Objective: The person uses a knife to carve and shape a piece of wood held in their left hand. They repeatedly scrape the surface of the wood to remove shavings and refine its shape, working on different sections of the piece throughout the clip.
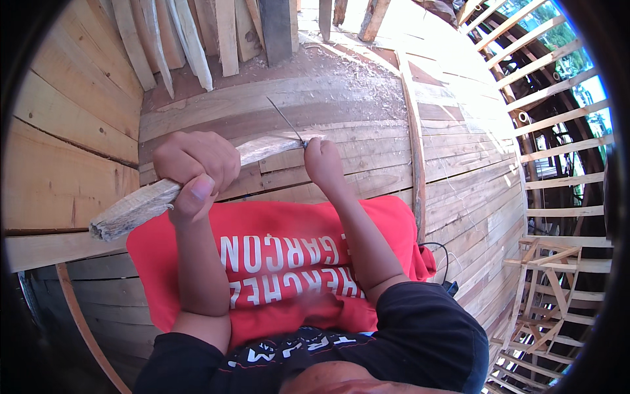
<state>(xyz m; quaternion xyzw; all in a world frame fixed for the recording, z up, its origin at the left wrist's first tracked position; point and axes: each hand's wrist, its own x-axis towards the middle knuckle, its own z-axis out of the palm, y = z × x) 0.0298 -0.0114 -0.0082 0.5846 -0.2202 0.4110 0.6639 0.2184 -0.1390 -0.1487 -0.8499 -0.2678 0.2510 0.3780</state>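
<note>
A pale, rough length of wood slants across in front of me, its blunt end at the lower left and its narrower end at the upper right. My left hand is wrapped round it, nearer the blunt end. In my right hand, closed in a fist, is a knife. Its thin dark blade sticks out to the upper left, and the handle is hidden by my fingers. Where the blade leaves my fist, it meets or crosses the wood's narrow end; whether it bites in cannot be seen.
A red cloth with white lettering covers my lap. Wood shavings litter the plank floor ahead. Several boards stand at the far left beside a plank wall. A slatted railing runs along the right, and a dark cable lies near the cloth.
</note>
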